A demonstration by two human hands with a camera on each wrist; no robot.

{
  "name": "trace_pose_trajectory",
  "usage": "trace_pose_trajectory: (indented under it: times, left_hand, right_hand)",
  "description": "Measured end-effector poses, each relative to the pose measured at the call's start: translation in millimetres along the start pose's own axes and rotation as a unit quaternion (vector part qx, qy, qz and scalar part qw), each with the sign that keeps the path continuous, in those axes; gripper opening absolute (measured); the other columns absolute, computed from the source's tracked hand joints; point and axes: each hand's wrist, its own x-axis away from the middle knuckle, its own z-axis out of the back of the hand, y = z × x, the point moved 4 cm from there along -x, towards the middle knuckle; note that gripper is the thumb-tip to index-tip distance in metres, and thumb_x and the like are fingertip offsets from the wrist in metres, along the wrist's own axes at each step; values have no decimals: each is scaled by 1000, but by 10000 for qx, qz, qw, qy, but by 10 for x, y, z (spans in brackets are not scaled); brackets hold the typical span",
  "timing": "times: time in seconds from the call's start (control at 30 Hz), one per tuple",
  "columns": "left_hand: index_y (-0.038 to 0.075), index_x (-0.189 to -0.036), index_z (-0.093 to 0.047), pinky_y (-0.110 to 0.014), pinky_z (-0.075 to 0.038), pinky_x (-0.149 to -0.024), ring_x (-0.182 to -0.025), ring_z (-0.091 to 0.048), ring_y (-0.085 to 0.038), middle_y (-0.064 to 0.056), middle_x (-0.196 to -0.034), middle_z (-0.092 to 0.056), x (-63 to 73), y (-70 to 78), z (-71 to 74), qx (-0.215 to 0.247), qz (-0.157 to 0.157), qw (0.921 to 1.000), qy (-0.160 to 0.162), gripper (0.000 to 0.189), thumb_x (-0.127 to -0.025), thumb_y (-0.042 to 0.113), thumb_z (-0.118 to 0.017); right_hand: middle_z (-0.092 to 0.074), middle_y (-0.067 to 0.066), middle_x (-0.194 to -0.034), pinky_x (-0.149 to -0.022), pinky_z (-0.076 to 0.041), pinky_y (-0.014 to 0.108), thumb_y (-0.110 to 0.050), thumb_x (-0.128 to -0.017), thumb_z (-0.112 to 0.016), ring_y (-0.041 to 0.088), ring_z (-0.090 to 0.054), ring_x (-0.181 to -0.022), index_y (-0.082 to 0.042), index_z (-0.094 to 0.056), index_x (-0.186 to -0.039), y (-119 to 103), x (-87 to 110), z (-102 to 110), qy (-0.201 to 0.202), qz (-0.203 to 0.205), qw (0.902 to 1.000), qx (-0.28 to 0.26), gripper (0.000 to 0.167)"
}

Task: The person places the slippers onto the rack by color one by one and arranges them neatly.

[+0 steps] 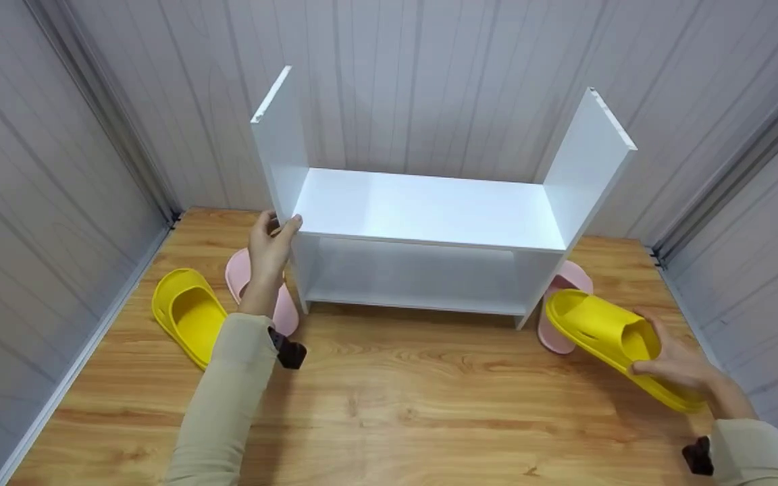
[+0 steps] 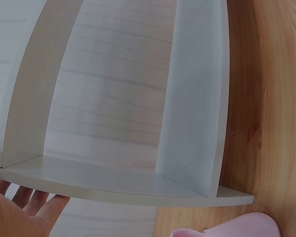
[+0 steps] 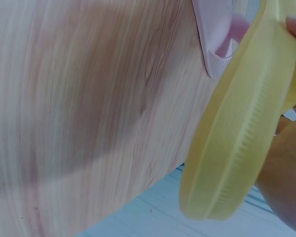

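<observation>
A white two-tier shelf (image 1: pixel 429 209) with tall side panels stands on the wooden floor against the back wall. At the front edge of its left panel, my left hand (image 1: pixel 269 253) grips the board, thumb on the inner side and fingers outside, as the left wrist view also shows. My right hand (image 1: pixel 679 364) holds a yellow slipper (image 1: pixel 595 324) by its side, thumb on the near edge, tilted and raised over the floor at the right. The slipper's toe overlaps a pink slipper (image 1: pixel 554 334) beside the shelf's right panel.
Left of the shelf lie another pink slipper (image 1: pixel 286 314), partly behind my left forearm, and another yellow slipper (image 1: pixel 183 293). Grey panelled walls (image 1: pixel 44 169) enclose the wooden floor (image 1: pixel 389 391) on the left, back and right.
</observation>
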Motion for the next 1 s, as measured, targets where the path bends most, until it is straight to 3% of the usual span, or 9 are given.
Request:
trace_pose_trajectory:
  times: [0.33,0.47,0.57,0.8,1.0]
  left_hand:
    - [-1,-116,-49,-36,-39,-86,-102,-48,-25,-16,-112,-49,2,-3,3,-88,54,9999,-4,38,-85,17,-59]
    - [0,-116,-50,-35,-40,-85,-101,-48,-25,-16,-111,-49,5,5,8,-85,46,10000,6,37,-85,17,-59]
    - [1,-116,-50,-35,-40,-86,-101,-48,-24,-15,-111,-49,1,8,13,-121,78,9999,7,37,-85,18,-59]
    - [1,-118,-49,-35,-39,-87,-103,-48,-24,-15,-114,-48,-1,1,9,-160,166,9997,-17,39,-85,19,-59]
    - [-2,-114,-49,-37,-39,-85,-102,-49,-25,-17,-110,-49,9,1,-1,69,74,9999,-38,36,-84,17,-59]
  right_hand:
    - [-25,29,-127,-77,-31,56,-13,-67,-72,40,-34,-103,-9,-9,-139,-98,-2,-124,-325,236,9985,-381,95]
    - [-38,23,-114,-70,-37,43,-14,-67,-73,32,-41,-91,-11,-11,-138,-137,13,-154,-436,162,9983,-346,95]
    - [-40,21,-112,-67,-37,39,-15,-67,-73,30,-42,-88,-11,-10,-138,-178,12,-178,-561,108,9978,-347,95]
    - [-35,22,-122,-70,-35,40,-11,-64,-73,32,-40,-93,-11,-17,-136,-284,-10,-260,-611,357,9963,-485,91]
    - [-27,25,-130,-76,-32,47,-11,-63,-73,35,-36,-100,-11,-18,-136,-404,-11,-307,-591,625,9957,-331,91]
